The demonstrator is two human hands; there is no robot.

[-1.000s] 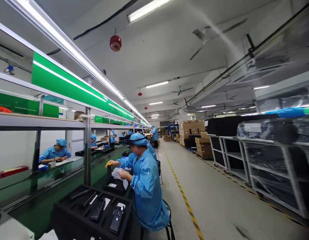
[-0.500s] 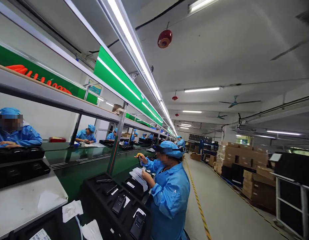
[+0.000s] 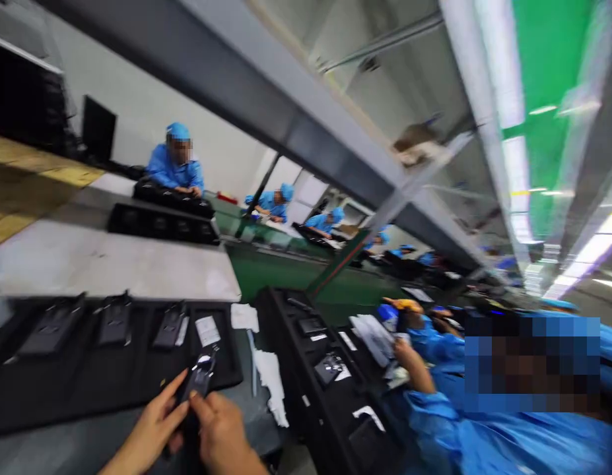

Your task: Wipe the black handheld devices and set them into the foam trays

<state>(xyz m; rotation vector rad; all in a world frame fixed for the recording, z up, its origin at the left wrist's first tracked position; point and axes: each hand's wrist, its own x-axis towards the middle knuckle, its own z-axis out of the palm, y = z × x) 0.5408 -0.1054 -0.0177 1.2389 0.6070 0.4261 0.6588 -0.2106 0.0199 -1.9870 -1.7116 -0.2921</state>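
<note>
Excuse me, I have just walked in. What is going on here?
The person's left hand and right hand hold a black handheld device between them, beside a black tray with similar devices in its slots. Next to them, a co-worker in a blue gown handles white papers over another black tray. More workers in blue sit along a green workbench.
</note>
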